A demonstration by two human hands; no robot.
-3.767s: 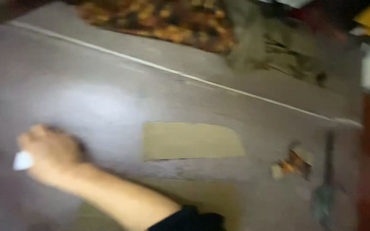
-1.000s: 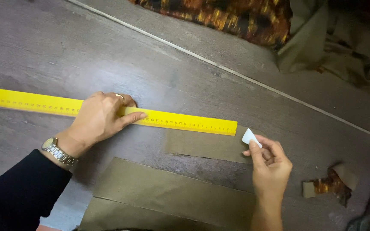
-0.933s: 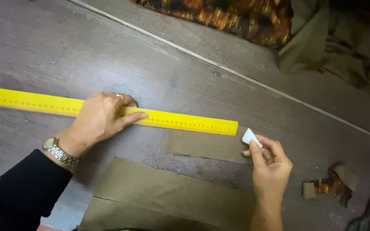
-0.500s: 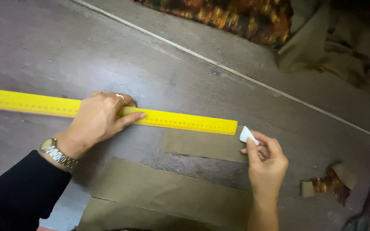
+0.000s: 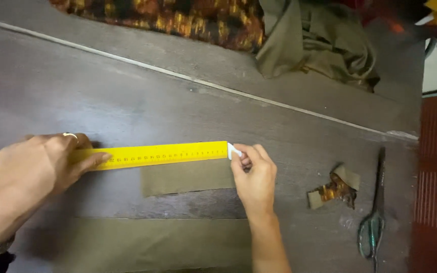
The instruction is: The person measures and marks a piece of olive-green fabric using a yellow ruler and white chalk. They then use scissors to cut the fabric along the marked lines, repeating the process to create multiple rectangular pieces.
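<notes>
We press our left hand (image 5: 39, 164) flat on the yellow ruler (image 5: 160, 154), which runs from nine toward three o'clock across the grey counter (image 5: 127, 101) along the top edge of the small olive cloth strip (image 5: 188, 177). Our right hand (image 5: 254, 177) pinches a white chalk piece (image 5: 233, 150) in its grip, its tip touching the ruler's three o'clock end. Scissors (image 5: 373, 222) lie well apart at four o'clock.

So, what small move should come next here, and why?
Probably draw the white chalk leftward along the yellow ruler: the right hand holds it at the ruler's right end, the left hand presses the ruler flat over the olive fabric piece.
</notes>
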